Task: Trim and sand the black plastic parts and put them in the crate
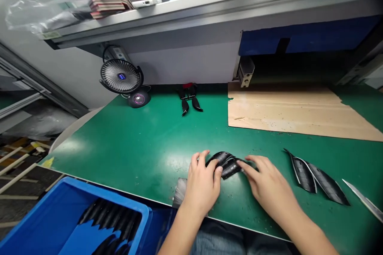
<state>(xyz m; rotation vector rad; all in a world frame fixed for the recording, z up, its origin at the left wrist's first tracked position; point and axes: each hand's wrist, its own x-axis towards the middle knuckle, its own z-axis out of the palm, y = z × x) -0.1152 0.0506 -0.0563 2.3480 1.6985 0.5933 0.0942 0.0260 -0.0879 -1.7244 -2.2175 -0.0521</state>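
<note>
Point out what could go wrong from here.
The black curved parts under the left hand and right hand lie close together, so they might scrape each other. The pointed metal tool lies beside the other curved pair; a reach there could meet its tip. The translucent piece at the table's front edge could be knocked off.

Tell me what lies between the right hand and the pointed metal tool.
In the head view, two curved black pieces lie on the green tabletop between the right hand and the metal tool.
</note>
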